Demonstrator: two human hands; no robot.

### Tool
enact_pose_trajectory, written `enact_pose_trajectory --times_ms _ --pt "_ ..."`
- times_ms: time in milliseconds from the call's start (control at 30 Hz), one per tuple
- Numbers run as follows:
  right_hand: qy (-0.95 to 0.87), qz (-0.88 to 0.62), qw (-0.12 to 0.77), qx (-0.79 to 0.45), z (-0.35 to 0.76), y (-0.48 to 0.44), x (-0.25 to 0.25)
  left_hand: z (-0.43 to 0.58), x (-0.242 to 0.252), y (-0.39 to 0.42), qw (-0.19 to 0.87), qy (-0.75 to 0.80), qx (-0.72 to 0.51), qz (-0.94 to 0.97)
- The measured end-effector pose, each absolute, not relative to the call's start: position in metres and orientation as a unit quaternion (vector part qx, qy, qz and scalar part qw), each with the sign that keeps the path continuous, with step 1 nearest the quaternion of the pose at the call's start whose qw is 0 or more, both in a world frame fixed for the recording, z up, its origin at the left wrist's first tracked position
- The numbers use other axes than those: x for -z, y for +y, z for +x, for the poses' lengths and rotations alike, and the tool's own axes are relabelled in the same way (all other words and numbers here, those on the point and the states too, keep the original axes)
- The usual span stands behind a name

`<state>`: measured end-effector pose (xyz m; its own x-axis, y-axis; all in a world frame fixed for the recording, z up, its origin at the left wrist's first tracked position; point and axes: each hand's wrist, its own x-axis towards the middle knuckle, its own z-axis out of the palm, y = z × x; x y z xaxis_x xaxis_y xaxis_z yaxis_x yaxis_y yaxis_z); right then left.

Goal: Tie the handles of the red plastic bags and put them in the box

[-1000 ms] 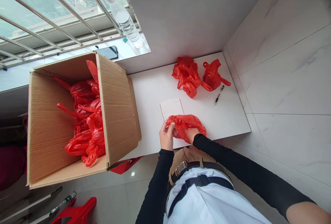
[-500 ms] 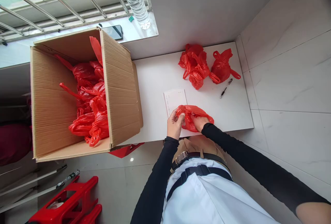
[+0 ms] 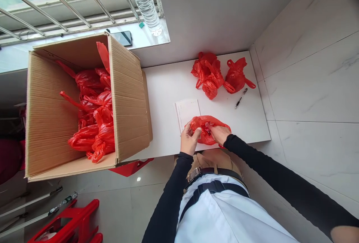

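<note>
An opened red plastic bag (image 3: 211, 140) lies at the table's front edge, with small dark items showing in its mouth. My left hand (image 3: 189, 138) grips the bag's left rim between thumb and fingers. The fingers of my right hand (image 3: 220, 133) are inside the bag's mouth, bent together; what they hold, if anything, is too small to make out. Just behind my left hand is a white notepad (image 3: 187, 110), partly under the bag. Farther back on the table sit knotted red bags (image 3: 209, 73) and a separate one (image 3: 236, 75), with a black pen (image 3: 241, 98) beside it.
A large cardboard box (image 3: 129, 100) with several knotted red bags (image 3: 104, 123) stands on the left. Beyond it, a phone (image 3: 123, 38) and a water bottle (image 3: 148, 11) rest on the windowsill. Red stools (image 3: 80, 220) are on the floor at lower left. A wall borders the table's back.
My right hand has shifted slightly right, and the bag's mouth is wider, showing more of the items inside. The whole view has shifted a little.
</note>
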<state>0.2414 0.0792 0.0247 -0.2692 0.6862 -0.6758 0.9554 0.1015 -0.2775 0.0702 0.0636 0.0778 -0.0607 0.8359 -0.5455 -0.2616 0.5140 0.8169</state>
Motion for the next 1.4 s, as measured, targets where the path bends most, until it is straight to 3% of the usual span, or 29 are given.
enact_pose_trajectory --times_ms 167,300,500,700,900,1400 --pt "0.751 0.593 0.086 0.278 0.265 0.058 -0.063 0.058 -0.079 0.060 0.618 0.615 -0.436 0.224" --pt "0.697 0.680 0.037 0.224 0.286 0.038 -0.064 0.045 -0.078 0.056 0.606 0.629 -0.439 0.210" --pt "0.608 0.692 0.073 0.382 0.314 0.040 -0.078 0.037 -0.083 0.056 0.587 0.641 -0.444 0.218" --pt "0.566 0.658 -0.070 0.492 0.308 0.057 -0.128 0.032 -0.103 0.059 0.550 0.659 -0.449 0.247" --pt "0.509 0.660 -0.179 0.523 0.302 0.065 -0.136 0.030 -0.117 0.066 0.521 0.686 -0.427 0.276" --pt "0.531 0.678 -0.198 0.467 0.291 0.087 -0.136 0.036 -0.135 0.078 0.543 0.646 -0.432 0.318"
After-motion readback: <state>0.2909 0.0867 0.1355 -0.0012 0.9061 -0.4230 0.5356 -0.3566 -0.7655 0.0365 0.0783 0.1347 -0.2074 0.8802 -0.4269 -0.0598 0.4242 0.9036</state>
